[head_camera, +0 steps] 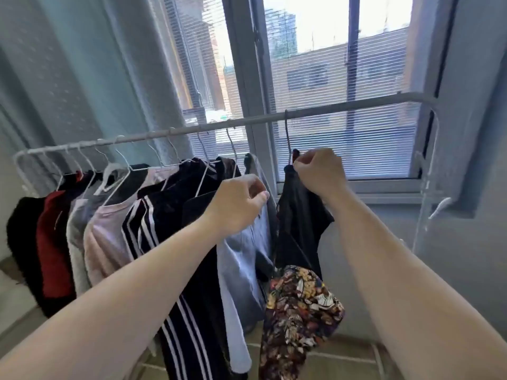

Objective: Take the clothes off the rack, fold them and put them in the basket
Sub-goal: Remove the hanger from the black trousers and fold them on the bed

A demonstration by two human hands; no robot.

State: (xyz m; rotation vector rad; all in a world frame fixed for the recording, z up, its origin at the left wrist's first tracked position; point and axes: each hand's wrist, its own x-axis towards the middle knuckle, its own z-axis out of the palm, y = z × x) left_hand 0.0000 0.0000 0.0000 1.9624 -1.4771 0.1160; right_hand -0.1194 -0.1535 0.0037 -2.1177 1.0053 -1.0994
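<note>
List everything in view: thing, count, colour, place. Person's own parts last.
clothes rack: one, white, in front of the window.
hangers: several, white, on the rail.
hung garments: at least five; black, red, grey, pink, black with white stripes; bunched left.
pale blue garment: one, at the bunch's right end.
black garment: one, on its own hanger, further right.
floral fabric: one, multicoloured, below the black garment.
window blinds: white, behind the rack.
curtain: one, pale blue-grey, left.
left-hand grip: one, pinches the pale blue garment.
right-hand grip: one, pinches the black garment at its hanger.

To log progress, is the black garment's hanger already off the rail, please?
No, the hanger hooks over the rail above the right hand.
</note>
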